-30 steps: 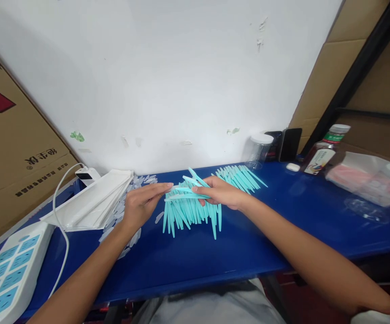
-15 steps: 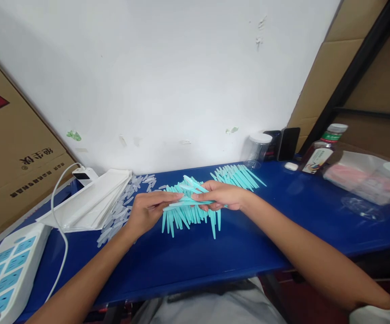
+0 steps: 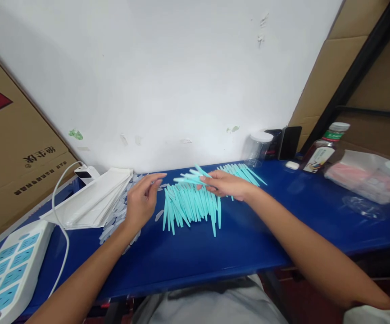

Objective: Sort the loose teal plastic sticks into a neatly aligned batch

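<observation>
Our left hand [image 3: 142,200] hovers open, fingers loose, just right of the white sleeves [image 3: 93,200]. Between our hands the teal sticks [image 3: 190,208] lie heaped on the blue counter [image 3: 249,245]. Our right hand [image 3: 227,184] pinches a small bunch [image 3: 187,178] of them over the heap's far edge.

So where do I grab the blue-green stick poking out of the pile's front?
Pinch the stick by its narrow near tip, coming from the front edge of the table: that end juts past the pile, clear of its neighbours.

Left hand [image 3: 142,202] open, right hand [image 3: 227,185] pinched
</observation>
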`<move>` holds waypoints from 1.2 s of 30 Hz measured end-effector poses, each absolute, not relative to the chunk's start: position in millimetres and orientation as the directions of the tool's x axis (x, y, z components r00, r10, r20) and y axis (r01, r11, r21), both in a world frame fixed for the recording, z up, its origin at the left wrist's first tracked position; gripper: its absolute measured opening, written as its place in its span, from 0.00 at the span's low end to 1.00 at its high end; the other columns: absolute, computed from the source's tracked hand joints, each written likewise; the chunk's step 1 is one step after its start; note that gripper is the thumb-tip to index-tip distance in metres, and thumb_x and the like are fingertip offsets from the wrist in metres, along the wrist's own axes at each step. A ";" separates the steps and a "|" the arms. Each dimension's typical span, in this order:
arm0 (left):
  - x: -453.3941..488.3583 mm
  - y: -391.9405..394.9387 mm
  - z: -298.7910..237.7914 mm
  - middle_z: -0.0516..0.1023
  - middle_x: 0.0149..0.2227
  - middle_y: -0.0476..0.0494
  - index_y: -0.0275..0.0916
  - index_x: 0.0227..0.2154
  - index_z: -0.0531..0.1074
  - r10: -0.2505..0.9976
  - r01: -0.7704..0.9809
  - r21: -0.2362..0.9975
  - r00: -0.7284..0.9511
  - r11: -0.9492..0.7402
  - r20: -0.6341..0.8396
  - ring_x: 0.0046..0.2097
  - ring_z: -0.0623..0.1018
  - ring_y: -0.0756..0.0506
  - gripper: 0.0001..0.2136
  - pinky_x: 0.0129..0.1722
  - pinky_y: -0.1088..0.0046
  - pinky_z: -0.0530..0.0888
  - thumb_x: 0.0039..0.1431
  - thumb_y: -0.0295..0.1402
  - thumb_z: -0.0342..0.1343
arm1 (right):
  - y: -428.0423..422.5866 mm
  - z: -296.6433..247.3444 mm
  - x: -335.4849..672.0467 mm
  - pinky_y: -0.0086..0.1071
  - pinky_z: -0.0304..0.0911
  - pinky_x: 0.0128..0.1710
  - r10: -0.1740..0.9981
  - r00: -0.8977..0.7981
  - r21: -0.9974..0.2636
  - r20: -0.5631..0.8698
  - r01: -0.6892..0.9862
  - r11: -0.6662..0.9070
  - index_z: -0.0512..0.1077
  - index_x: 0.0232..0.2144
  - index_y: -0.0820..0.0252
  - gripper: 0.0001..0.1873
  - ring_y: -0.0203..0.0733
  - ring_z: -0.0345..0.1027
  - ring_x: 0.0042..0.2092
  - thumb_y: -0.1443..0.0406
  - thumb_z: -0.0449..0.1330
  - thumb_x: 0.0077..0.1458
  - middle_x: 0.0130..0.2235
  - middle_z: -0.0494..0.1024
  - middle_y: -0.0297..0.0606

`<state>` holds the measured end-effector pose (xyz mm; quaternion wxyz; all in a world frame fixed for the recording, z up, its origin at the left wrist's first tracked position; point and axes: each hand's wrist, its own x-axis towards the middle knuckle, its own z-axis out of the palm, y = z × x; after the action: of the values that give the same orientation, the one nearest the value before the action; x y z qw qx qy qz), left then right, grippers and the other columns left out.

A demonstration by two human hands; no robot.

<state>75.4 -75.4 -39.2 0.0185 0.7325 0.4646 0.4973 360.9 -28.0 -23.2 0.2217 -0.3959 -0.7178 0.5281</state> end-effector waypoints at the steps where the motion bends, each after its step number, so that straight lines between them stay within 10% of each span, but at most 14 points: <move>1: 72.5 -73.8 -38.1 0.82 0.44 0.44 0.45 0.49 0.80 0.704 0.681 0.495 0.042 -0.540 0.709 0.33 0.75 0.47 0.12 0.35 0.73 0.71 0.71 0.35 0.53 | -22.2 -22.7 366.6 0.28 0.52 0.24 0.878 -0.476 -0.858 -0.048 0.470 0.208 0.78 0.46 0.63 0.28 0.33 0.57 0.24 0.48 0.49 0.70 0.28 0.69 0.35; 3: 67.5 -70.6 -37.1 0.81 0.38 0.46 0.44 0.47 0.79 0.725 0.697 0.523 -0.006 -0.490 0.688 0.28 0.70 0.49 0.12 0.31 0.74 0.67 0.72 0.37 0.51 | -9.2 -23.4 380.5 0.30 0.60 0.33 0.972 -0.225 -0.568 0.062 0.793 0.220 0.77 0.46 0.63 0.25 0.40 0.70 0.34 0.54 0.44 0.74 0.36 0.78 0.43; 8: 65.5 -64.5 -42.4 0.82 0.41 0.46 0.42 0.47 0.76 0.770 0.688 0.546 0.029 -0.478 0.637 0.25 0.67 0.51 0.12 0.28 0.74 0.65 0.73 0.38 0.49 | 16.0 -32.7 417.0 0.41 0.62 0.46 0.998 0.044 -0.355 0.035 0.934 -0.029 0.75 0.47 0.76 0.20 0.62 0.73 0.52 0.63 0.49 0.71 0.49 0.77 0.71; 15: 69.4 -61.7 -47.5 0.84 0.38 0.47 0.41 0.46 0.78 0.745 0.710 0.465 0.126 -0.529 0.655 0.28 0.72 0.50 0.11 0.32 0.74 0.68 0.72 0.36 0.50 | 21.8 -42.5 423.3 0.41 0.64 0.50 0.996 0.068 -0.255 -0.054 0.964 -0.080 0.76 0.45 0.75 0.17 0.62 0.73 0.54 0.63 0.54 0.69 0.51 0.77 0.70; 19: 65.4 -58.7 -48.6 0.79 0.31 0.49 0.39 0.46 0.78 0.763 0.705 0.489 0.114 -0.513 0.636 0.26 0.70 0.50 0.13 0.30 0.74 0.65 0.72 0.38 0.50 | 20.5 -36.6 417.6 0.40 0.64 0.47 1.000 0.016 -0.308 -0.006 0.951 -0.017 0.74 0.43 0.73 0.17 0.59 0.74 0.51 0.62 0.53 0.69 0.49 0.77 0.68; 24: 65.2 -55.5 -52.4 0.67 0.24 0.51 0.37 0.40 0.79 0.840 0.601 0.633 0.126 -0.487 0.527 0.24 0.61 0.50 0.17 0.25 0.73 0.58 0.72 0.43 0.49 | 1.0 -25.8 392.2 0.29 0.63 0.30 0.979 -0.188 -0.537 0.080 0.820 0.201 0.67 0.39 0.60 0.20 0.37 0.67 0.30 0.55 0.42 0.74 0.33 0.75 0.38; 27: 73.7 -59.6 -55.1 0.62 0.22 0.53 0.36 0.38 0.79 0.882 0.507 0.724 0.217 -0.468 0.418 0.23 0.59 0.50 0.20 0.24 0.73 0.55 0.71 0.47 0.50 | -23.9 -27.2 360.7 0.25 0.52 0.20 0.917 -0.381 -0.929 0.119 0.283 0.239 0.61 0.38 0.56 0.18 0.31 0.53 0.21 0.50 0.46 0.72 0.27 0.62 0.27; 36: 98.3 -76.8 -61.3 0.57 0.21 0.54 0.38 0.23 0.64 0.866 0.328 0.812 0.315 -0.482 0.387 0.25 0.57 0.51 0.23 0.25 0.74 0.57 0.70 0.49 0.50 | -82.3 -46.5 295.1 0.25 0.62 0.18 0.756 -0.627 -0.972 0.188 -0.006 0.237 0.58 0.34 0.55 0.22 0.31 0.61 0.21 0.45 0.53 0.67 0.27 0.66 0.26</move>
<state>98.3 -76.8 -61.3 0.3146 0.7473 0.3997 0.4275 295.1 -82.3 -46.5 0.3412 -0.2647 -0.7084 0.5582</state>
